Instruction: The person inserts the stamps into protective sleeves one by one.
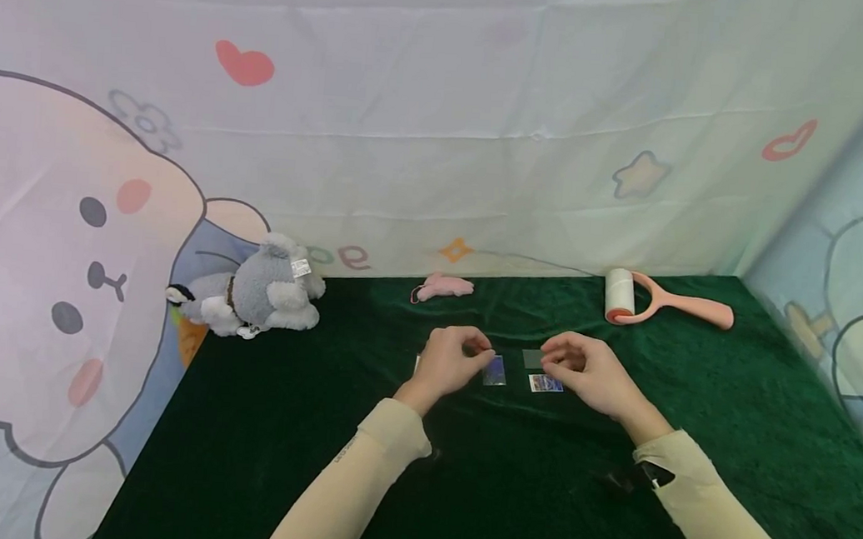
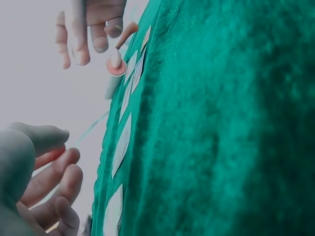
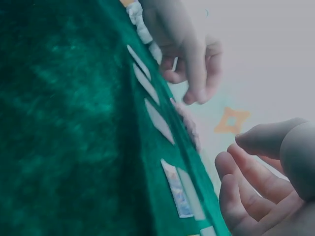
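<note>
From the head view, we see our left hand (image 1: 449, 363) and right hand (image 1: 584, 370) curled loosely over the green cloth (image 1: 729, 424), holding nothing we can tell. A shiny card (image 1: 495, 370) lies between them, a picture card (image 1: 545, 383) just right of it. On the left wrist view, our fingers (image 2: 54, 182) hang bent beside the cards (image 2: 121, 145). On the right wrist view, fingers (image 3: 246, 182) bend loosely too.

The left hand (image 1: 449, 363) hides most of a card (image 1: 418, 364) lying on the green cloth (image 1: 461, 489). Beside it, the prints on the holographic card (image 1: 495, 371) and picture card (image 1: 546, 384) are too small to read.
</note>
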The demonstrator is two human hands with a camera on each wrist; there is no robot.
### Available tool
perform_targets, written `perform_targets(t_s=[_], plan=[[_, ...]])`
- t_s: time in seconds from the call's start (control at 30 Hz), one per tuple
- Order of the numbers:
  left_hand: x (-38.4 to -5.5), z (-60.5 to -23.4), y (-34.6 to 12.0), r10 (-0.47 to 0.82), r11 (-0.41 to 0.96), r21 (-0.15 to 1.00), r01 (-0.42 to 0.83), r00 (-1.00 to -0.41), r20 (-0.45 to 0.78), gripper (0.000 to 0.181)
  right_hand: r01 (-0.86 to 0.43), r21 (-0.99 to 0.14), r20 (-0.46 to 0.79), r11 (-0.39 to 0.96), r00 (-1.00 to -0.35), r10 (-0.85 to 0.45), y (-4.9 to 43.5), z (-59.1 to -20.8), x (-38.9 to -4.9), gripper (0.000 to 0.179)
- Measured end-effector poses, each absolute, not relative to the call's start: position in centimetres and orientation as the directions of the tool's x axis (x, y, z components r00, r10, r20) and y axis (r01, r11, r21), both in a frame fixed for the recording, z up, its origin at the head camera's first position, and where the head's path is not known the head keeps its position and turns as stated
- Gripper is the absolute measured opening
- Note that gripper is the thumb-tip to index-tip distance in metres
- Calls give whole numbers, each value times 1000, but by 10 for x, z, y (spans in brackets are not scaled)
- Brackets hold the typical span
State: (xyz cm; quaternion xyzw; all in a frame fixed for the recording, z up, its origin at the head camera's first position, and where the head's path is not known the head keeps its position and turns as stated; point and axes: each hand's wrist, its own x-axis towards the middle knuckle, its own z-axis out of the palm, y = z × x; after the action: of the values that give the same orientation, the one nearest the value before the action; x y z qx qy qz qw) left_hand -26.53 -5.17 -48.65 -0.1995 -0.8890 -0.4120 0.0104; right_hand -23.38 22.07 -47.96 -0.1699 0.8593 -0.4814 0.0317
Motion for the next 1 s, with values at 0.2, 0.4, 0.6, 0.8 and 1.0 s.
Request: perform_targets(t_s=[0.2, 0.4, 0.6, 0.8, 1.0], plan=[[-265, -488, -44, 366, 513, 748, 422, -895, 254, 11, -177, -857, 37, 484, -958, -284, 225, -490, -229, 31], [-263, -486, -35, 395, 469, 766, 439, -880, 262, 13, -140, -853, 14, 502, -969, -245, 226, -497, -228, 30], [-263, -483, -26, 414, 454, 767, 454, -870, 270, 13, -139, -828, 27, 544, -977, -210, 226, -500, -229, 28], [-262, -483, -20, 414, 439, 778, 449, -870, 269, 15, -120, -800, 18, 588, -984, -176, 225, -504, -225, 25], [-266, -484, -15, 424, 424, 791, 442, -868, 257, 17, -127, -780, 40, 613, -987, -153, 222, -507, -226, 22]])
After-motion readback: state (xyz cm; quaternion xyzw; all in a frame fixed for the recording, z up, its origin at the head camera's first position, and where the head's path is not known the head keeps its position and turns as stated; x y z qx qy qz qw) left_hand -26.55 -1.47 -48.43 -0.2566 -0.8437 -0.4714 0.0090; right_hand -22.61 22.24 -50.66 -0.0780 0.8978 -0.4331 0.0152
